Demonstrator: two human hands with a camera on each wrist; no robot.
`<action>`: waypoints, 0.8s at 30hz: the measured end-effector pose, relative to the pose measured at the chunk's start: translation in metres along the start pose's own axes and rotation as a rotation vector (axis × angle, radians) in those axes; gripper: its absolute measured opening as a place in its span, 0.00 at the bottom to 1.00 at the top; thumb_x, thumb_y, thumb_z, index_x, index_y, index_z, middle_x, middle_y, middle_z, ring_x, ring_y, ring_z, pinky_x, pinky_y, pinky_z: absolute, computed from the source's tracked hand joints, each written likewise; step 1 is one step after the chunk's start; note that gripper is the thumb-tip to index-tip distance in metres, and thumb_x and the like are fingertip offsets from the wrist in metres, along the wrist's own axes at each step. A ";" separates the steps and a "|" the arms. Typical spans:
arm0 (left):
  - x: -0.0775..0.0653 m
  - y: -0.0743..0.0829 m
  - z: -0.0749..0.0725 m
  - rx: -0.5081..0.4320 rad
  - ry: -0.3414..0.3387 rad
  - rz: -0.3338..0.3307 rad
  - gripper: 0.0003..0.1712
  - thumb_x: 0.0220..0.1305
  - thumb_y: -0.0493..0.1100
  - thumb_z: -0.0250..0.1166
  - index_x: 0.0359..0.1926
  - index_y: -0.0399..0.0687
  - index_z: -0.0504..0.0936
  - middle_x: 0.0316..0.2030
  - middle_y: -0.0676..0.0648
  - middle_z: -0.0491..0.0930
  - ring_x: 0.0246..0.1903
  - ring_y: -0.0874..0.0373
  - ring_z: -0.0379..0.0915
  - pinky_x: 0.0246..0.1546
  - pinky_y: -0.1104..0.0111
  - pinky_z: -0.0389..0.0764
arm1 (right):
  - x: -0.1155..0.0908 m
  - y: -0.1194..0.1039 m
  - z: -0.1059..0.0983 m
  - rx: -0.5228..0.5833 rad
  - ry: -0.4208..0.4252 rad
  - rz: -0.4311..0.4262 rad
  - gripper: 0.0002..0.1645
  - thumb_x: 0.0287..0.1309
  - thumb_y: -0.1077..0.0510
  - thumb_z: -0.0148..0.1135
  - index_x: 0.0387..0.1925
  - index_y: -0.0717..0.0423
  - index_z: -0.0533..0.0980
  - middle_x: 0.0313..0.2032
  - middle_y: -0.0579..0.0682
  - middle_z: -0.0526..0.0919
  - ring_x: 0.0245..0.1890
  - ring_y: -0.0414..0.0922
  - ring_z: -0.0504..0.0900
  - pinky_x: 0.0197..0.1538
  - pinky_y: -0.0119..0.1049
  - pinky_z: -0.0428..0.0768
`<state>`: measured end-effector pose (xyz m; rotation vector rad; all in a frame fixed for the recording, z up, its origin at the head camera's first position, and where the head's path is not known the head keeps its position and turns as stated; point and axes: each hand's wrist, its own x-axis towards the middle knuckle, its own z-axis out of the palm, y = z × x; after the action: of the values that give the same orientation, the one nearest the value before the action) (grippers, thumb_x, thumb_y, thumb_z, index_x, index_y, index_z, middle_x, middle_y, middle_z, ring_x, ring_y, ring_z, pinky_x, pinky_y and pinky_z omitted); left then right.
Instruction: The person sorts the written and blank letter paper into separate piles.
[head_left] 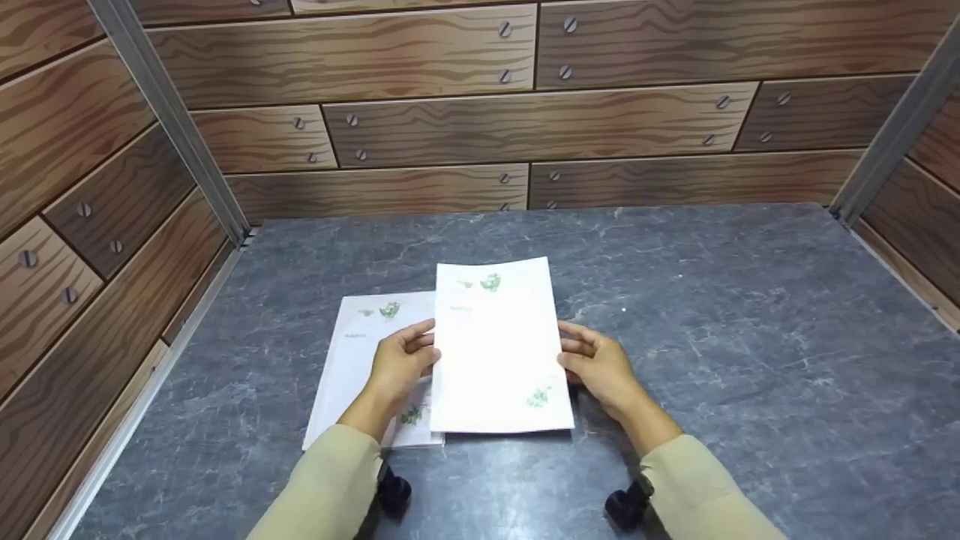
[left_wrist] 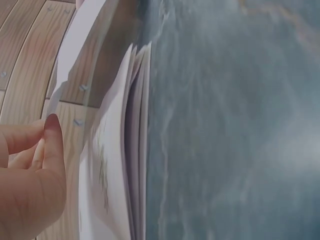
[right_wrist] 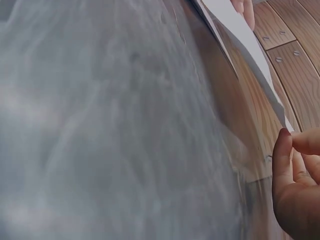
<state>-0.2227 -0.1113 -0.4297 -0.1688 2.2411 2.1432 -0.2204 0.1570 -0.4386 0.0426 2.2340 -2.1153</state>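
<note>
Between my two hands a white sheet of paper (head_left: 495, 352) with green leaf prints is held above the table. My left hand (head_left: 399, 364) pinches its left edge between thumb and fingers, and my right hand (head_left: 600, 367) pinches the right edge. In both wrist views the held paper (left_wrist: 80, 40) bends slightly and hangs apart from the tabletop. Under and left of it lies a stack of similar printed sheets (head_left: 337, 375), partly covered by the held sheet and my left hand. The left wrist view shows several layers at the edge of that stack (left_wrist: 107, 185).
The grey marbled table (head_left: 750, 375) spreads out on all sides. Wood-patterned panels (head_left: 420, 60) stand at the back and sides, with metal posts (head_left: 172, 112) at the corners. A few tiny white specks (head_left: 623, 309) dot the tabletop right of the paper.
</note>
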 end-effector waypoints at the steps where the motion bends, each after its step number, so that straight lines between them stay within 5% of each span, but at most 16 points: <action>1: 0.000 0.000 0.001 0.000 -0.008 0.004 0.27 0.60 0.24 0.57 0.62 0.32 0.70 0.48 0.37 0.78 0.43 0.51 0.78 0.41 0.65 0.81 | 0.000 0.000 -0.002 -0.003 -0.003 0.001 0.30 0.57 0.76 0.57 0.63 0.65 0.68 0.47 0.64 0.80 0.36 0.46 0.82 0.36 0.36 0.83; 24: 0.000 -0.002 0.019 0.118 -0.030 -0.067 0.26 0.59 0.23 0.58 0.60 0.30 0.71 0.45 0.39 0.79 0.44 0.51 0.78 0.42 0.66 0.81 | -0.004 0.001 -0.018 -0.090 -0.005 0.038 0.29 0.58 0.74 0.56 0.63 0.66 0.67 0.48 0.63 0.79 0.37 0.47 0.83 0.38 0.36 0.83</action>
<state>-0.2230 -0.0924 -0.4322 -0.2030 2.3022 1.9613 -0.2164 0.1749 -0.4386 0.0746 2.3036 -1.9910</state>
